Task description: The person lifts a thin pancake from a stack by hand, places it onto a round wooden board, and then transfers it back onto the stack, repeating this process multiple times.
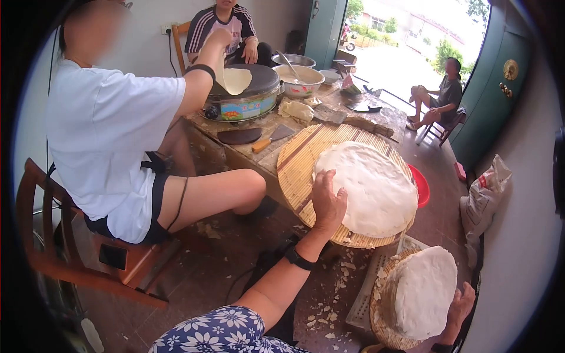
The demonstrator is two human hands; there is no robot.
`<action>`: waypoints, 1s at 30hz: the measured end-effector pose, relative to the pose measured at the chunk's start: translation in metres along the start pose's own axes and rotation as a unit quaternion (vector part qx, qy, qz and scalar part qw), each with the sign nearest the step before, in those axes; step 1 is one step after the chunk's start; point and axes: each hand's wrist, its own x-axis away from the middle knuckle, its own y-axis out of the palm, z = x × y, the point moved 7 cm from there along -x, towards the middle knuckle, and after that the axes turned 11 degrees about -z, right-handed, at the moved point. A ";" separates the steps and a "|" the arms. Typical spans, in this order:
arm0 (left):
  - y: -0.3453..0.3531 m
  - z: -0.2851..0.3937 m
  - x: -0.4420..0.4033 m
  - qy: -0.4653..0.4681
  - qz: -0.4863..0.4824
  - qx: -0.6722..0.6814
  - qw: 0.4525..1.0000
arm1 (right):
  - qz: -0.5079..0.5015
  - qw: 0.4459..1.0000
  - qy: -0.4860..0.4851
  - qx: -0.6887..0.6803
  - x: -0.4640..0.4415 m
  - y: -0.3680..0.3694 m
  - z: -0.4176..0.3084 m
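My left hand (328, 201) rests at the near-left edge of a broad stack of pale, thin flatbreads (368, 188), with its fingers spread. That stack lies on a round woven mat (294, 154), which overhangs the table's near edge. Lower right, my right hand (462, 303) is beside a second stack of flatbreads (426, 291), fingers apart; whether it touches the stack is unclear. Beneath this second stack is a smaller round woven mat (379, 306). Both hands appear to grip nothing.
A person in white (112, 112) lifts a flatbread (235, 81) off a round griddle (259, 82). A batter basin (299, 79), scraper (273, 138) and dark curved blade (238, 136) are on the table. A red basin (419, 187) and a sack (484, 203) stand right. Two other people sit farther off.
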 end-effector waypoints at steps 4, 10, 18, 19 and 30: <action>0.003 -0.002 0.001 -0.013 -0.011 -0.039 0.999 | -0.019 0.994 0.096 0.050 0.040 0.022 0.108; 0.042 0.069 0.045 0.179 -0.175 0.005 0.968 | -0.058 0.981 0.183 -0.009 0.087 0.046 0.119; 0.100 0.114 0.118 0.266 -0.383 0.099 0.879 | -0.016 0.989 0.145 -0.022 0.082 0.053 0.110; 0.102 0.112 0.119 0.263 -0.388 0.099 0.878 | -0.022 0.988 0.149 -0.033 0.081 0.054 0.109; 0.114 0.098 0.124 0.231 -0.406 0.090 0.880 | -0.042 0.984 0.153 -0.077 0.068 0.061 0.100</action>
